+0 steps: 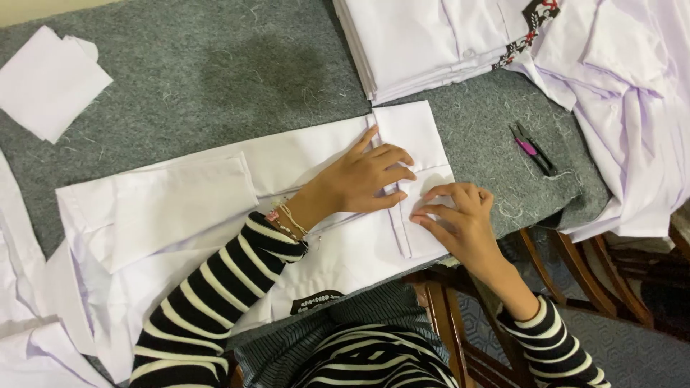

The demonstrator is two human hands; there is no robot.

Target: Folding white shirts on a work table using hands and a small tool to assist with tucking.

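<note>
A white garment [215, 194] lies stretched across a grey felt table [208, 72], with its cuff end [413, 136] folded at the right. My left hand [363, 179] presses flat on the fabric near that folded end, fingers spread and pointing right. My right hand [456, 219] rests just right of it, with fingertips pinching the white fabric edge. Both my sleeves are black and white striped. A bracelet sits on my left wrist.
A stack of folded white garments [417, 43] sits at the top. More loose white garments [625, 108] hang off the right edge. Small thread snips [532, 149] with a pink handle lie right of the cuff. White fabric pieces [47, 82] lie top left. Wooden chair frames [575, 273] stand below.
</note>
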